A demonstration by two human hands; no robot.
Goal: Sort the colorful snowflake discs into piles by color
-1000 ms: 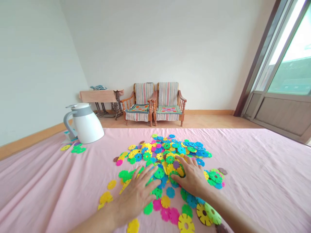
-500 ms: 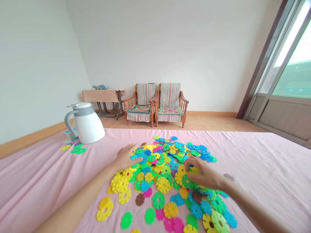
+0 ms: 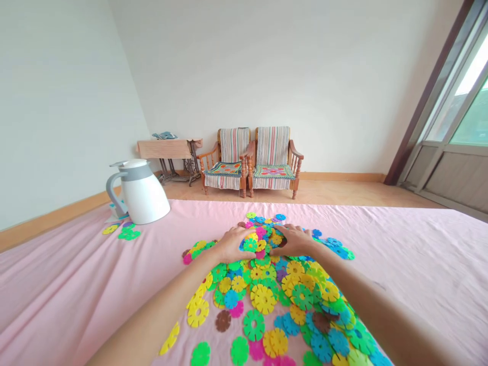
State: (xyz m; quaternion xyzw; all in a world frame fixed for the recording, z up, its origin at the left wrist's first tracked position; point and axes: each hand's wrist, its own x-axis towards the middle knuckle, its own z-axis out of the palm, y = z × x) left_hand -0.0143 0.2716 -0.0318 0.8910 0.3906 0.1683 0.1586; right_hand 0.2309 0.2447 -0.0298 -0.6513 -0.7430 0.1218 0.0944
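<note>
Bright plastic flower-shaped discs (image 3: 263,297) lie heaped on the pink tablecloth (image 3: 76,284). At the heap's far edge the left hand (image 3: 232,245) and right hand (image 3: 295,242) rest on the discs, fingers loosely curled towards each other; whether they pinch any disc I cannot tell. This looks like raking the discs together, and drawing them in calls for low, flat palms. Beyond stands a white jug with a grey handle (image 3: 143,195).

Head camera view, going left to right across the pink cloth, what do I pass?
White jug → left hand → right hand, both hands resting on the pile of coloured discs.
</note>
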